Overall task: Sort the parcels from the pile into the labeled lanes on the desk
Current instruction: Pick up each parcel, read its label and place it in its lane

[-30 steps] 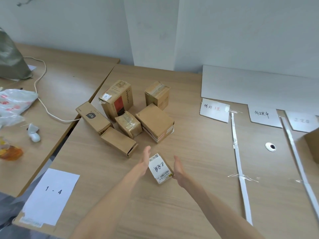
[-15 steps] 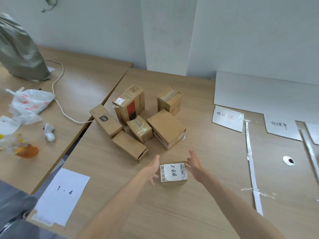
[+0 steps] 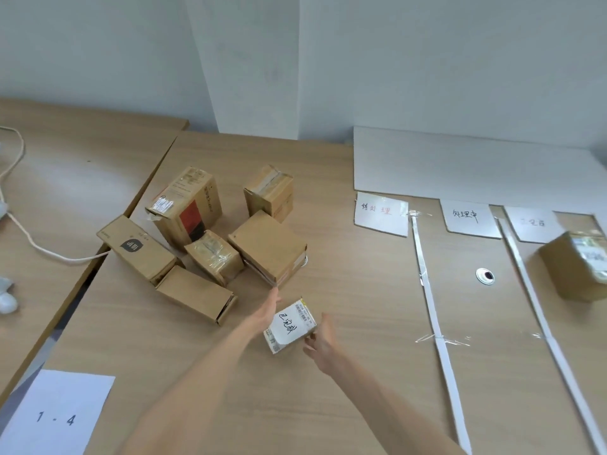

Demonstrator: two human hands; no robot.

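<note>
1. Small white-labelled parcel (image 3: 290, 325) held between the left hand (image 3: 265, 311), fingers straight, and the right hand (image 3: 320, 341), fingers curled.
2. Pile of cardboard boxes (image 3: 267, 247) just beyond the fingertips.
3. White lane strips (image 3: 429, 297) well right of the fingers.

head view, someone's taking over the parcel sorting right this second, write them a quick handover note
Hands: left hand lies flat against the left side of the small labelled parcel. The right hand touches its right edge, grip unclear.
Things: six parcels in the pile on the left part of the desk. Three lane labels at the back right, with lanes split by white strips.
Done: one sorted parcel sits in the far-right lane.
To do: put the small labelled parcel in its lane, then sort the six in the pile.
</note>
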